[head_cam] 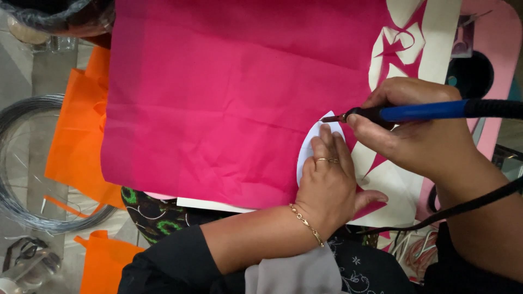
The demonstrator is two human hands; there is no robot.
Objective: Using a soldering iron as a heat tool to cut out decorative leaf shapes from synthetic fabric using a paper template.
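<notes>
Black sleeves and a grey cloth (289,272) fill the bottom edge, closest to the lens, and up from them comes the left hand (327,182), ringed and braceleted, fingers stretched flat and together, pressing a white curved template (306,148) onto the big magenta fabric sheet (229,103). Just at one o'clock from those fingertips, the right hand (419,130) has its fingers wrapped tight around a blue-and-black heated cutting tool (419,111), lying almost level, its dark tip touching the fabric right at the template's upper edge. Out at three o'clock the tool's black cord (468,204) drapes across the right forearm. Up at one o'clock, white backing (441,49) shows through cut-out shapes in the magenta. Over at nine o'clock, orange fabric (76,147) pokes from under the sheet, with a coil of grey wire (16,163) beside it.
</notes>
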